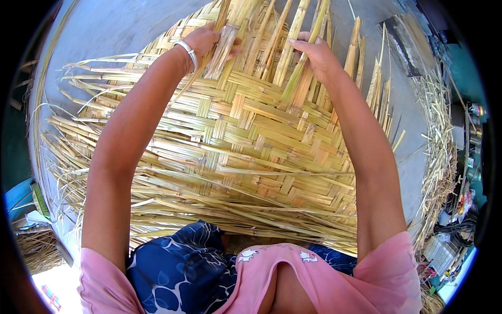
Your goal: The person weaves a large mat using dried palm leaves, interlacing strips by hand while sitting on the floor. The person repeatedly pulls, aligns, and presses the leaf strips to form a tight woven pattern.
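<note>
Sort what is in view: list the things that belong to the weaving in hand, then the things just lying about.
In use:
- woven reed mat
- loose reed strips at the mat's far edge
- left hand, gripping a strip
- right hand, gripping a strip

Lying about:
- reed scraps along the right
- dark board, far right
- clutter of small items at right edge
- concrete floor

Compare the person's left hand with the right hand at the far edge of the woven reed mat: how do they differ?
The left hand wears a silver bangle; the right hand has a bare wrist. The left hand closes around a thick bundle of upright strips; the right hand pinches a single greenish strip. Both work loose strips at the woven reed mat.
</note>
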`<state>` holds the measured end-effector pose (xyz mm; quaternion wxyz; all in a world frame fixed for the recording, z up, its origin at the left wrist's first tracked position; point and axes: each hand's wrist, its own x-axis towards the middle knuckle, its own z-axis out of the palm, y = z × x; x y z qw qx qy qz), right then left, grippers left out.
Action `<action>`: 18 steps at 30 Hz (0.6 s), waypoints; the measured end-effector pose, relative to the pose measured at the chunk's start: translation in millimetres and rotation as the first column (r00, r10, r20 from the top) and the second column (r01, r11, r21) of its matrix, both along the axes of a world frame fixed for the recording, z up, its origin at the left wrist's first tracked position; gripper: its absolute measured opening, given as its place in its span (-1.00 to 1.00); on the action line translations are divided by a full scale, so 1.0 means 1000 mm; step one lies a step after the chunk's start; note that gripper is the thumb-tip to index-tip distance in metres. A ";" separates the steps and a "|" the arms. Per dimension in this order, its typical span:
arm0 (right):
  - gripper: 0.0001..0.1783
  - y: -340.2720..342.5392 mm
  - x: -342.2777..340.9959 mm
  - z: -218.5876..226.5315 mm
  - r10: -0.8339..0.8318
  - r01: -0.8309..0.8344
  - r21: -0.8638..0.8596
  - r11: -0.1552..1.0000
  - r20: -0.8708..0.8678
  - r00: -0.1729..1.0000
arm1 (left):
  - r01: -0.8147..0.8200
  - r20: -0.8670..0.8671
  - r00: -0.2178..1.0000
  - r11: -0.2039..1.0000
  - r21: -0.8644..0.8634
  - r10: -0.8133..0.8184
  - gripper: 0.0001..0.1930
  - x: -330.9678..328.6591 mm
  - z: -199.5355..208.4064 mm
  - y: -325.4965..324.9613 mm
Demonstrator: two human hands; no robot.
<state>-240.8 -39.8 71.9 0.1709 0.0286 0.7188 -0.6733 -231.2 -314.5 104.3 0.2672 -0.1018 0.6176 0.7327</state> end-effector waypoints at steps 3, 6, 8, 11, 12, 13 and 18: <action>-0.71 -0.014 0.016 0.026 -0.024 0.032 -0.318 0.948 0.030 0.999 | 0.089 -0.055 0.994 0.993 -0.083 -0.093 -0.64 0.001 0.003 -0.003; -0.60 -0.006 -0.004 0.038 -0.015 0.039 -0.565 0.824 0.048 0.999 | 0.193 -0.058 0.978 0.975 -0.112 -0.200 -0.62 -0.001 0.005 -0.002; -0.47 0.000 -0.021 0.058 0.019 0.024 -0.735 0.678 0.050 0.999 | 0.297 -0.143 0.929 0.920 -0.257 -0.340 -0.59 -0.006 0.005 -0.004; -0.37 0.001 -0.032 0.060 0.051 0.048 -0.813 0.581 0.095 0.994 | 0.334 -0.065 0.935 0.926 -0.176 -0.349 -0.57 -0.006 0.012 -0.002; -0.43 0.011 -0.050 0.047 0.118 -0.015 -0.702 0.712 0.099 0.988 | 0.356 -0.073 0.925 0.917 -0.180 -0.374 -0.57 -0.008 0.015 0.001; -0.47 0.007 -0.047 0.054 0.084 0.057 -0.669 0.741 0.176 0.981 | 0.376 -0.070 0.917 0.909 -0.180 -0.393 -0.56 -0.008 0.013 0.002; -0.81 -0.004 -0.027 0.066 0.021 0.107 -0.709 0.697 0.170 0.985 | 0.407 -0.012 0.912 0.909 -0.086 -0.410 -0.56 -0.009 0.019 -0.004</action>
